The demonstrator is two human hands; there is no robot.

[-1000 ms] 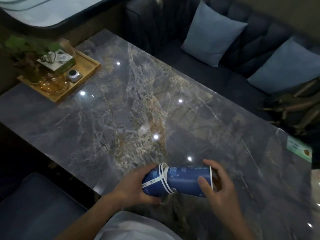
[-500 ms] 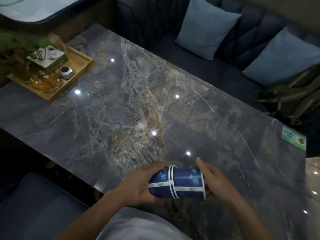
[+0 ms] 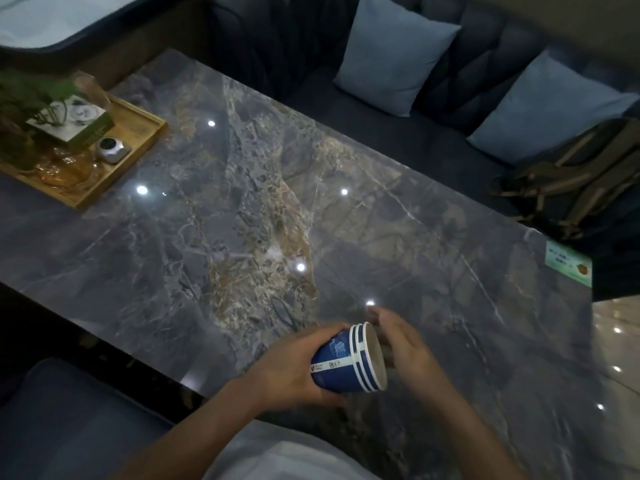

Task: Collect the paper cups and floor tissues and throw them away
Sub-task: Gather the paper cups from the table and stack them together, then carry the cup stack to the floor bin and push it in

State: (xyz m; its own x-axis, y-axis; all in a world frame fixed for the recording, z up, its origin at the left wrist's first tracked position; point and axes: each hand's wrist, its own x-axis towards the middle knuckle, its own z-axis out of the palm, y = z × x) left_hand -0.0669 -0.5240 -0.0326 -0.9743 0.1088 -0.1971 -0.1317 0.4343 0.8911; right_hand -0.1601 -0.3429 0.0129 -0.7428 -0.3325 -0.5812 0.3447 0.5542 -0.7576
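Observation:
A nested stack of blue paper cups [image 3: 348, 363] with white rims lies on its side in my left hand [image 3: 287, 370], mouth facing right, just above the near edge of the marble table [image 3: 242, 220]. My left hand is wrapped around the cup bases. My right hand [image 3: 403, 341] hovers just past the cups' mouth, fingers spread and blurred, holding nothing. No floor tissues show in the head view.
A wooden tray [image 3: 114, 168] with a plant, a tissue box and a small silver object sits at the table's far left. A dark sofa with two blue cushions [image 3: 394, 53] and a bag [image 3: 581, 181] lies behind. A green card [image 3: 568, 263] is at the right corner.
The cup my right hand was pushing in has slid fully into the stack. My right hand has let go and opened beside the rim. The stack tilted slightly.

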